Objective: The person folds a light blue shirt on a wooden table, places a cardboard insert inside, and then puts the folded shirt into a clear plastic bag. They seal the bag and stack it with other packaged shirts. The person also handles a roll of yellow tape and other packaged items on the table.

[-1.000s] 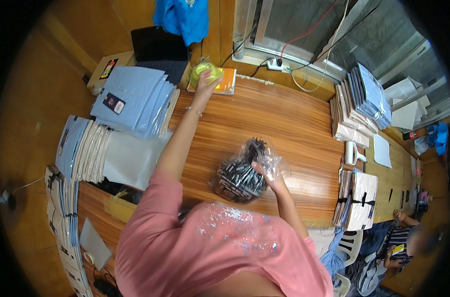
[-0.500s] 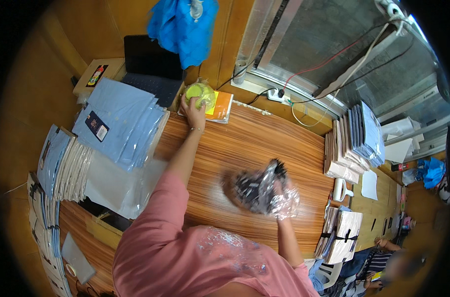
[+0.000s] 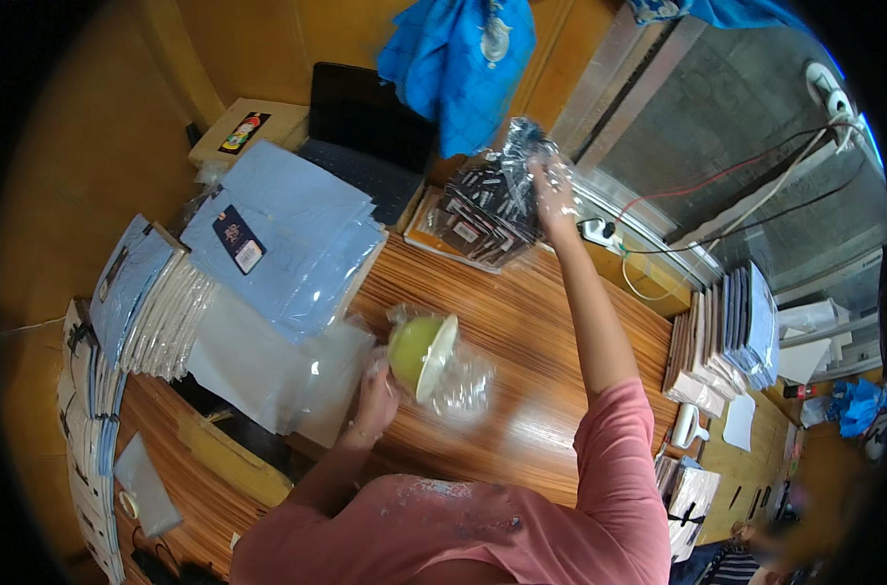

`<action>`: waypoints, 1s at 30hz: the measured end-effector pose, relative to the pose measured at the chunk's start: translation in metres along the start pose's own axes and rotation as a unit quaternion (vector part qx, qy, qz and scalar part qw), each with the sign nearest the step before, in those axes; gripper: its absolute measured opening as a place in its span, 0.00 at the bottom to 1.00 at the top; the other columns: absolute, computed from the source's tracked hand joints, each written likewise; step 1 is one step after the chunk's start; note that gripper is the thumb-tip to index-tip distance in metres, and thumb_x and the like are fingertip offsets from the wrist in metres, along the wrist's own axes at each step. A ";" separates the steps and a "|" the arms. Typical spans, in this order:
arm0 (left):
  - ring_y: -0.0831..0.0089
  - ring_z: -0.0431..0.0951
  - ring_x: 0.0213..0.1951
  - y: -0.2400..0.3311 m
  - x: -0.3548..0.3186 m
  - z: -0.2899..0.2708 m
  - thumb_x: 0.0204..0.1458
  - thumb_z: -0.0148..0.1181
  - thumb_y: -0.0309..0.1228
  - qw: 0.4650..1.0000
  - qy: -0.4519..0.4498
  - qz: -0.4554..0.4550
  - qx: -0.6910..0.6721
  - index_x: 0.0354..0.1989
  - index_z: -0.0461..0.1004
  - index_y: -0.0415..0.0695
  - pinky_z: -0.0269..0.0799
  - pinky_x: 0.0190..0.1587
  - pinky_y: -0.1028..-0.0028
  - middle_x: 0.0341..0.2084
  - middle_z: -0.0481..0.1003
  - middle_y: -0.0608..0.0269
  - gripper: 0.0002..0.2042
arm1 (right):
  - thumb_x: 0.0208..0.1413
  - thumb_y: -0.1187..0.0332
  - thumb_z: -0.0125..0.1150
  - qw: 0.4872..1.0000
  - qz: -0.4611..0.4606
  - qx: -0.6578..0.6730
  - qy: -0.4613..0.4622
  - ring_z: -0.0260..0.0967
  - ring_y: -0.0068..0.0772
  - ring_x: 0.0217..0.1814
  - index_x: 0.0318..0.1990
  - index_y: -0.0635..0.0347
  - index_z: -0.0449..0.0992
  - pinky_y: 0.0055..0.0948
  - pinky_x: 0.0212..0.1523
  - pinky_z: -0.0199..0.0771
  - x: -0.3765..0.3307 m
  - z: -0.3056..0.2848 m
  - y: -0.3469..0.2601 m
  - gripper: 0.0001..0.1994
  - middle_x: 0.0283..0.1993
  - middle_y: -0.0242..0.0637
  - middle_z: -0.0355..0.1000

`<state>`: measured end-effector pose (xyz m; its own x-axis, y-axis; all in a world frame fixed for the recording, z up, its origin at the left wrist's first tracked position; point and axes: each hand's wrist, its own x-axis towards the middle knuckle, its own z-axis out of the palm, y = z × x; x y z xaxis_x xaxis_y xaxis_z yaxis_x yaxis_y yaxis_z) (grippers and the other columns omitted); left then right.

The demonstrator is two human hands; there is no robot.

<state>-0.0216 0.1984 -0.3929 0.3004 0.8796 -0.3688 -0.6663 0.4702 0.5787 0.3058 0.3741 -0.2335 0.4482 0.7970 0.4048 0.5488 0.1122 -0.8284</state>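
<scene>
My left hand [image 3: 375, 395] is closed on the side of a yellow-green round tub [image 3: 412, 353], tipped so that its pale rim [image 3: 440, 358] faces right. Crinkled clear plastic [image 3: 468, 380] hangs about the rim, and both are slightly blurred above the brown wood-grain table [image 3: 521, 361]. Farther off, my right hand [image 3: 553, 187] grips the gathered top of a clear plastic bag of dark hang tags [image 3: 487, 214]. That bag is over the orange packet [image 3: 429, 232] at the table's back edge and hides most of it.
Folded blue shirts in plastic [image 3: 287, 239] are piled at the left, beside clear sheets [image 3: 248, 361] and an open laptop [image 3: 370, 127]. More packed garments [image 3: 750, 312] stand at the right near a power strip [image 3: 596, 232]. A blue cloth [image 3: 463, 78] hangs above.
My left hand has brought the tub from the back edge toward me. My right hand has carried the bag of tags from the table's middle to the back, where the tub was.
</scene>
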 end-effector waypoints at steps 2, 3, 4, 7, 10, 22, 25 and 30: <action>0.73 0.66 0.49 -0.001 -0.016 -0.019 0.58 0.45 0.32 0.998 -0.018 -0.055 -0.024 0.48 0.63 0.48 0.64 0.51 0.68 0.44 0.67 0.67 0.11 | 0.52 0.57 0.56 0.998 -0.055 -0.005 -0.040 0.62 0.44 0.51 0.48 0.62 0.70 0.35 0.53 0.59 0.016 0.033 0.015 0.21 0.47 0.50 0.67; 0.72 0.67 0.49 0.001 -0.018 -0.019 0.58 0.44 0.32 0.997 -0.025 -0.068 -0.017 0.48 0.62 0.48 0.64 0.51 0.68 0.44 0.67 0.67 0.11 | 0.52 0.58 0.57 0.997 -0.065 0.011 -0.049 0.63 0.43 0.50 0.47 0.62 0.70 0.34 0.53 0.59 0.022 0.042 0.027 0.20 0.47 0.49 0.67; 0.72 0.67 0.49 0.008 -0.026 -0.011 0.58 0.44 0.32 0.996 -0.028 -0.080 -0.009 0.49 0.62 0.48 0.63 0.52 0.67 0.44 0.68 0.67 0.12 | 0.51 0.59 0.58 0.995 -0.071 0.029 -0.060 0.64 0.42 0.49 0.46 0.62 0.71 0.34 0.52 0.60 0.025 0.051 0.040 0.19 0.46 0.48 0.68; 0.69 0.66 0.50 0.002 -0.026 -0.027 0.54 0.48 0.27 0.997 -0.022 -0.049 0.049 0.46 0.65 0.44 0.61 0.53 0.68 0.45 0.67 0.63 0.11 | 0.46 0.59 0.63 0.987 0.034 0.113 -0.108 0.64 0.40 0.50 0.45 0.64 0.71 0.32 0.52 0.60 0.029 0.052 0.041 0.22 0.48 0.45 0.68; 0.67 0.64 0.51 -0.018 -0.009 -0.064 0.51 0.51 0.22 0.980 -0.028 0.041 0.191 0.41 0.67 0.42 0.60 0.53 0.69 0.47 0.65 0.60 0.09 | 0.46 0.58 0.62 0.998 0.027 0.053 -0.022 0.63 0.41 0.51 0.49 0.68 0.66 0.31 0.52 0.60 -0.012 0.032 0.020 0.27 0.50 0.49 0.66; 0.54 0.41 0.65 0.027 -0.049 0.103 0.45 0.60 0.41 0.644 -0.407 0.305 0.572 0.53 0.58 0.46 0.41 0.63 0.58 0.63 0.44 0.49 0.28 | 0.58 0.50 0.43 0.660 0.407 0.631 -0.032 0.57 0.40 0.60 0.58 0.59 0.58 0.43 0.59 0.59 -0.309 -0.052 -0.017 0.27 0.61 0.41 0.57; 0.56 0.33 0.66 0.017 -0.058 0.092 0.47 0.49 0.57 0.826 -0.330 0.144 0.434 0.63 0.48 0.50 0.35 0.64 0.56 0.65 0.37 0.52 0.37 | 0.57 0.49 0.45 0.593 0.415 0.690 -0.022 0.58 0.40 0.60 0.57 0.59 0.60 0.42 0.60 0.59 -0.338 -0.067 -0.016 0.27 0.59 0.42 0.59; 0.65 0.53 0.61 -0.013 -0.071 0.054 0.52 0.45 0.56 0.936 -0.231 -0.215 0.153 0.62 0.50 0.52 0.59 0.56 0.62 0.61 0.51 0.58 0.33 | 0.58 0.50 0.45 0.550 0.402 0.729 -0.061 0.57 0.39 0.60 0.58 0.60 0.59 0.41 0.60 0.59 -0.374 -0.074 -0.030 0.27 0.59 0.42 0.59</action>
<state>0.0025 0.1337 -0.3343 0.8062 0.5083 -0.3027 -0.2100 0.7242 0.6568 0.1741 0.0290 -0.3315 0.0316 0.9609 -0.2751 -0.9823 -0.0210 -0.1862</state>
